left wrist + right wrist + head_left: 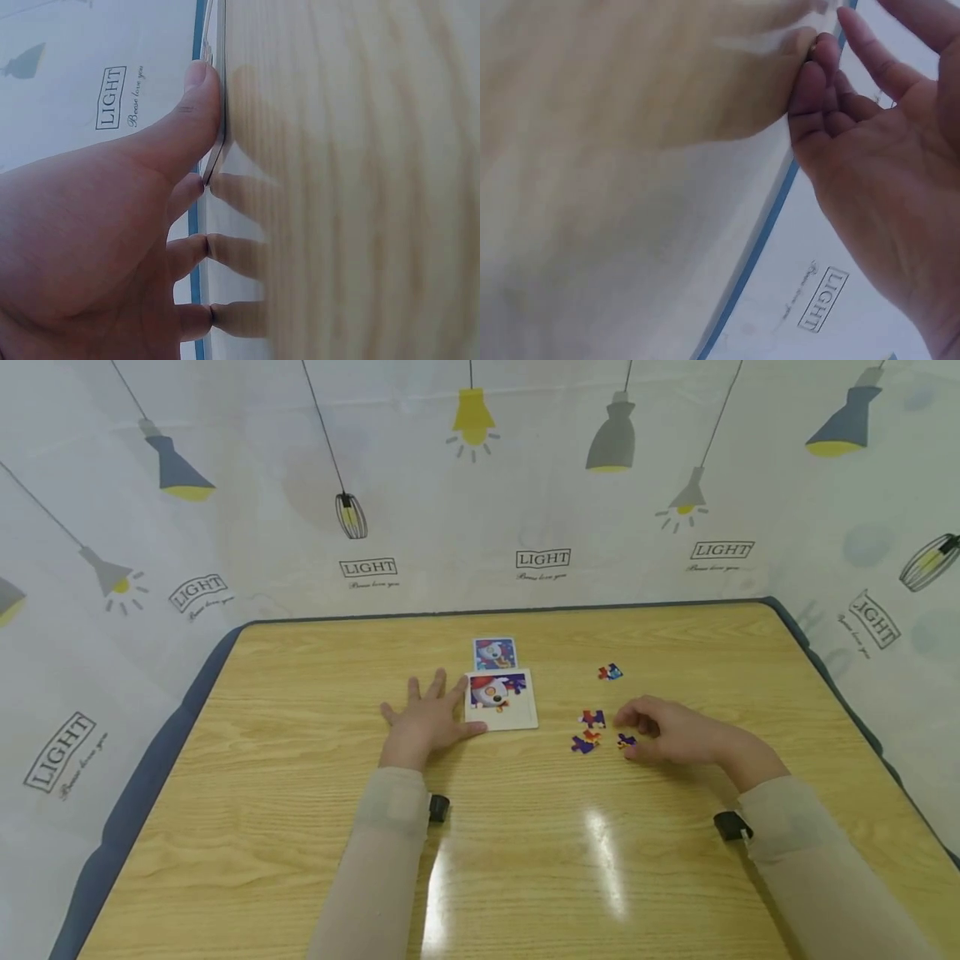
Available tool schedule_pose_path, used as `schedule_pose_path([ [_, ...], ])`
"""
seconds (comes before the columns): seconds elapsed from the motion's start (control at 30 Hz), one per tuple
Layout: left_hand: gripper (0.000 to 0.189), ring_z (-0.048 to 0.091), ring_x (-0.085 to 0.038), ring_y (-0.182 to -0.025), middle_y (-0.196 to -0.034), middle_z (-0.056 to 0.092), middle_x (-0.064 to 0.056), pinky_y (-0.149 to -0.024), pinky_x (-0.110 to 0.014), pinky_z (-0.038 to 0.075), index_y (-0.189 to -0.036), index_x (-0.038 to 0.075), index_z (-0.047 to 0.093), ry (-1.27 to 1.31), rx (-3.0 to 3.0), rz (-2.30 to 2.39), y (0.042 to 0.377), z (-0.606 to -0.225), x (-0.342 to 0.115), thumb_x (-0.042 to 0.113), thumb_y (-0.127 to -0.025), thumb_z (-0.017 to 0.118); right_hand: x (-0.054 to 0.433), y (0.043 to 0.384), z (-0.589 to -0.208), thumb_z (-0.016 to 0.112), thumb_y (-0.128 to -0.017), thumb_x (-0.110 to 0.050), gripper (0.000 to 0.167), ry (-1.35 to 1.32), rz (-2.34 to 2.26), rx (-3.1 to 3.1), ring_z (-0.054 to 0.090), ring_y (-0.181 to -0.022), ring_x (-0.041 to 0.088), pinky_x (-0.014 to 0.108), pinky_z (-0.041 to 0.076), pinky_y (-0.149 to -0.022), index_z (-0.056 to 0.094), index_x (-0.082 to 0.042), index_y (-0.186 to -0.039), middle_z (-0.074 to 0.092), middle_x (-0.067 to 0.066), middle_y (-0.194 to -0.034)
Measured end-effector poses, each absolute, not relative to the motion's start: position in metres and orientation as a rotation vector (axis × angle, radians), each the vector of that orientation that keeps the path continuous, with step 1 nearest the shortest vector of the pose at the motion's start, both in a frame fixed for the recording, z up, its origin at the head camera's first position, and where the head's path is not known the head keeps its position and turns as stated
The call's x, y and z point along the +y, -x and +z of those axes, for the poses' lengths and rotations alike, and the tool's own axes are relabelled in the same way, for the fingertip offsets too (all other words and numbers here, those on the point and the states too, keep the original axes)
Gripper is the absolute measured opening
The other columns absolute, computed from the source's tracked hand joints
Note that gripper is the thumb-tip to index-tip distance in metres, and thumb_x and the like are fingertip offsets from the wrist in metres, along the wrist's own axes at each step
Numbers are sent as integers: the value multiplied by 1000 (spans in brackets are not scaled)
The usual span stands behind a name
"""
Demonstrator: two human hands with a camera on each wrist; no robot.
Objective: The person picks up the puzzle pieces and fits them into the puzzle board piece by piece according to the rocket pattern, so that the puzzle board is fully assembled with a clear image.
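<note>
A square puzzle board (512, 718) lies flat on the table, its upper part filled with pieces of a cartoon picture. My left hand (426, 724) rests with spread fingers at the board's left side; its thumb touches the lower left edge. In the left wrist view, that thumb (196, 105) lies along the board's edge. My right hand (675, 732) is low over the table, thumb and fingers bent and parted around a small dark puzzle piece (626, 741). Left of it lie a red and purple piece (592, 719), an orange piece (592, 737) and a purple piece (582, 746).
A picture card (495, 652) sits just behind the board, partly covered by it. Farther back on the right lies a red and blue puzzle piece (611, 672). The wooden table (525, 827) has a dark blue edge, with a lamp-print cloth (450, 527) behind.
</note>
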State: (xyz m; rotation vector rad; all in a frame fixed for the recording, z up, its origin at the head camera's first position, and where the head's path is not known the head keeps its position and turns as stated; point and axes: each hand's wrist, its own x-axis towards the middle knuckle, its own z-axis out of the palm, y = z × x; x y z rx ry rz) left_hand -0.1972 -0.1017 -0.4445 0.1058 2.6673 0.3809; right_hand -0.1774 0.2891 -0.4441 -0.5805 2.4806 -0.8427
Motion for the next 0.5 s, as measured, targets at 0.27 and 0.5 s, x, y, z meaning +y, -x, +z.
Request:
schedule_pose_path([
  [0.27,92,-9,-47,-166,-182,-6,-1,-120,-88,-1,-171,42,11,-130,2688,361,194,-442,-100,77,-97,55,263,180,-434,74,-102,-25,37,631,-765,2529,66,-113,26,46,58,-95,66,-4,-132,70,12,-125],
  [0.5,92,-10,-47,-166,-182,-6,-1,-120,-88,-1,-170,43,11,-118,2683,364,195,-441,-101,77,-97,55,254,190,-432,72,-102,-16,35,679,-655,2622,65,-113,28,51,57,-97,65,-5,-135,69,12,-124],
])
